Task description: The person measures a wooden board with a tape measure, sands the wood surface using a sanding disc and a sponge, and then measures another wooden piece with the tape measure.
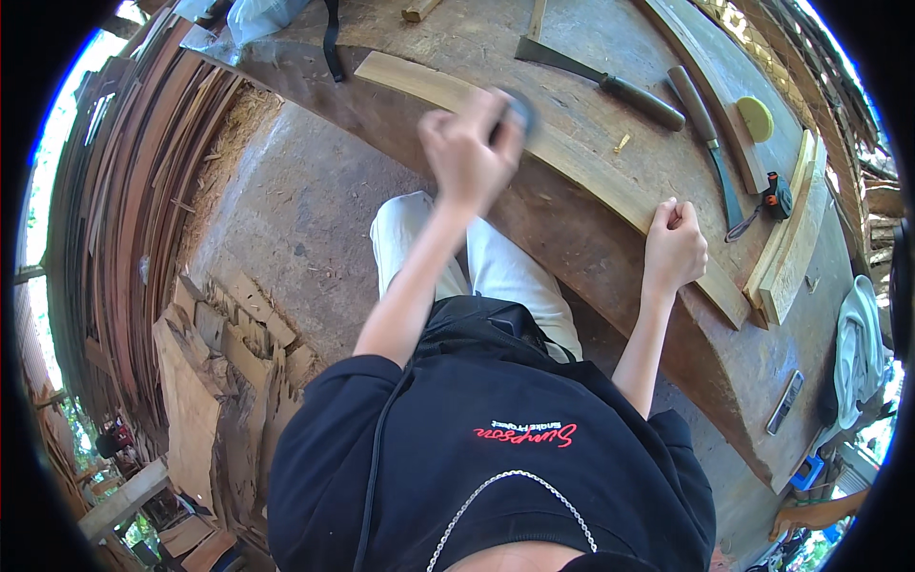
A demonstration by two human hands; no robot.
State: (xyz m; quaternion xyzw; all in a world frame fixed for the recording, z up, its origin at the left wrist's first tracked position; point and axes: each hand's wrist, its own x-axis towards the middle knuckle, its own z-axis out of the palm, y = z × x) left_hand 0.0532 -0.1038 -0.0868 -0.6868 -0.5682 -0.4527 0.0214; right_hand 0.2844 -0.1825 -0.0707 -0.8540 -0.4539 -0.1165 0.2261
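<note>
A long pale wooden strip (610, 191) lies along the near edge of the workbench (581, 86). My left hand (469, 153) is closed around a dark, rounded object (520, 112) over the strip's left part. Motion blur hides what kind of object it is. Farther right, my right hand (675, 246) is closed at the strip, its fingers curled over the wood. Beyond the strip lie a wide-bladed tool with a dark handle (643, 102) and a chisel (713, 148).
On the right side of the bench are a yellow disc (755, 119), a black-and-orange tape measure (778, 197), more wooden strips (796, 238) and a phone (785, 402). Stacked boards (124, 191) line the left. Broken wood pieces (224, 372) lie on the floor.
</note>
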